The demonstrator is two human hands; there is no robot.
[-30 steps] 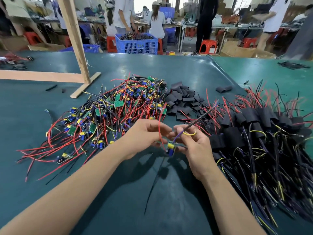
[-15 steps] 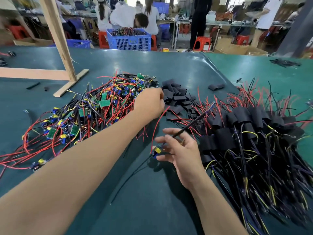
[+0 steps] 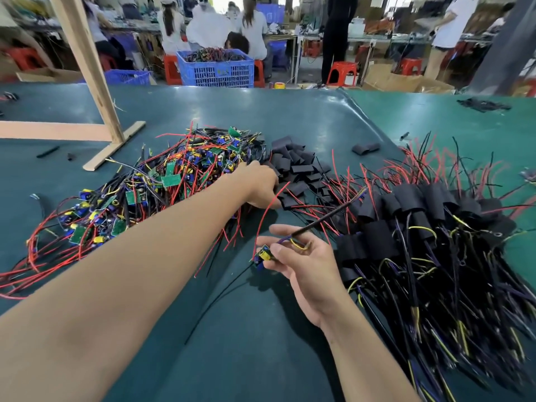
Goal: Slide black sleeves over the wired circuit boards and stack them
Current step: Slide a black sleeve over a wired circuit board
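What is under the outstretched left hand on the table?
The left hand rests at the edge of the loose black sleeves, with red wires beside it. Its fingertips are hidden, so whether it grips one is unclear.

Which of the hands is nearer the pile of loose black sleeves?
Left. The left hand reaches the pile of loose black sleeves at its near edge; the right hand holds a wired board nearer the person.

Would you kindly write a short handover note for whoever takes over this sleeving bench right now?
Left hand: reaching into the loose black sleeves; whether it grips one is hidden.
Right hand: pinching one bare wired circuit board, wires trailing.
Done: sleeved boards stacked at right.
Left: sleeve the held board, stack it, then work through the unsleeved board pile on the left.
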